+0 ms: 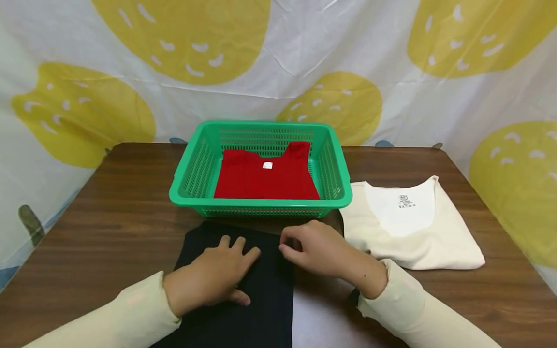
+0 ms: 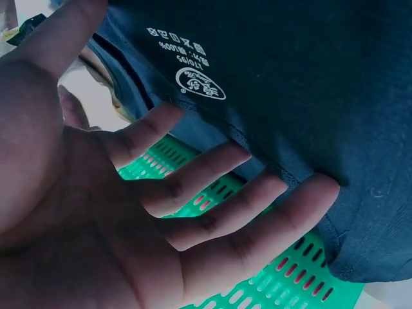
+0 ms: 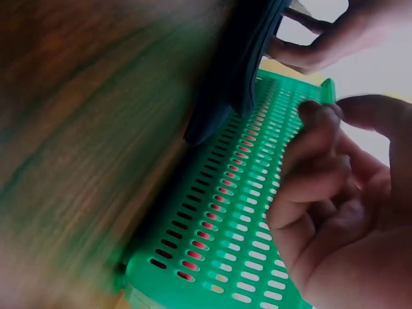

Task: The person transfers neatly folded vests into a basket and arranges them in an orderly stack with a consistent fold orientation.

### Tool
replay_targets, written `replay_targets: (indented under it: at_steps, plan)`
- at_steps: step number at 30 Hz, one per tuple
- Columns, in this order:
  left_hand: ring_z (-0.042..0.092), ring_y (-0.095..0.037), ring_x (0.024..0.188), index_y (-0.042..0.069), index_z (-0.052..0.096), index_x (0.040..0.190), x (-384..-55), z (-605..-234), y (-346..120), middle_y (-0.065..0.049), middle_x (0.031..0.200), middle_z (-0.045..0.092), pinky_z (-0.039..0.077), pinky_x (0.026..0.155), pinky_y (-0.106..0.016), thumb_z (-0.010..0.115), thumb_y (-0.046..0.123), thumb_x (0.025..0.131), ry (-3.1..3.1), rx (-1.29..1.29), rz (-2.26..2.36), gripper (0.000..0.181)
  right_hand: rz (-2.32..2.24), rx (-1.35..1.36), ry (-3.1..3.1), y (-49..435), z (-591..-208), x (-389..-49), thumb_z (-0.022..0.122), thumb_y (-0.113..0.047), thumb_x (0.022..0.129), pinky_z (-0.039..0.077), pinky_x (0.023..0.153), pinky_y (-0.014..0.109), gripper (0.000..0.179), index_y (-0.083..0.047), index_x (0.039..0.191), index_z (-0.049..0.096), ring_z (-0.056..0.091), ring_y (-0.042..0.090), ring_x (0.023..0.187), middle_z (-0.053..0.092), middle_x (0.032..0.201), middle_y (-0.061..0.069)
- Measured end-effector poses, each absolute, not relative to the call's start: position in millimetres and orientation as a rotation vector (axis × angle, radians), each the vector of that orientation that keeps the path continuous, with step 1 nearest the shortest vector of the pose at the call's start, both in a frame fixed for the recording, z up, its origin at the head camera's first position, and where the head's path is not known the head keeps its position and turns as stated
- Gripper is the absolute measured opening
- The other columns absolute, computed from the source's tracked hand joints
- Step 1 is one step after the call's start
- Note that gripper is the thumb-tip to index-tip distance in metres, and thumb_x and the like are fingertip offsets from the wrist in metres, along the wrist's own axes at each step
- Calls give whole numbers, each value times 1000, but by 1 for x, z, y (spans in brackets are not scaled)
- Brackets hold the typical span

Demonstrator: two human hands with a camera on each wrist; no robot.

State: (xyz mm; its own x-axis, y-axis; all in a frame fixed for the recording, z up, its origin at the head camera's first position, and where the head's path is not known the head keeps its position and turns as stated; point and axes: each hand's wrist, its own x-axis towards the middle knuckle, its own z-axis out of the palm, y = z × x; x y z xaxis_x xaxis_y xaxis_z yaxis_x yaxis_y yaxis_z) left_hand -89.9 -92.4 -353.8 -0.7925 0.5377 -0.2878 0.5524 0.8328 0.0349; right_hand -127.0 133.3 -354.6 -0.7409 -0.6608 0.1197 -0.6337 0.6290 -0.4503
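A black garment (image 1: 261, 299) lies in front of the basket, narrow and flat in the head view. White printed lettering (image 2: 201, 84) and a folded edge show on it in the left wrist view. My left hand (image 1: 217, 273) is over its upper part, fingers spread and fairly straight. My right hand (image 1: 322, 246) hovers beside the garment's right edge, its fingers curled and the thumb tip close to the forefinger. Nothing shows between those fingertips in the right wrist view, where the garment (image 3: 235, 77) lies apart from the hand (image 3: 341, 193).
A green perforated basket (image 1: 261, 203) stands behind the garment with a folded red garment (image 1: 267, 181) in it. To the right, a cream garment (image 1: 413, 246) with a printed white neck area lies on the brown wooden table (image 1: 109, 232). A lemon-patterned cloth (image 1: 304, 48) hangs behind.
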Motion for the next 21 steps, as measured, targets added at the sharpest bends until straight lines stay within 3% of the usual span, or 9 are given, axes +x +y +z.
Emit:
replay_targets:
  at_steps: [11,21]
  plan:
    - [55,-40,117,16,49,138,-85,-353,-79,-17,133,55,58,72,-49,78,60,75,2738,876,-133,82,-511,-944,2645,144,-363,-135,68,-32,94,44,52,26,12,-20,97,69,52,3,56,55,62,-11]
    - [55,-40,118,18,50,139,-83,-358,-63,-15,131,56,58,73,-52,75,65,76,2740,872,-228,82,-417,-934,2650,154,-361,-139,71,-30,92,41,55,27,21,-18,87,55,50,9,59,52,66,-7]
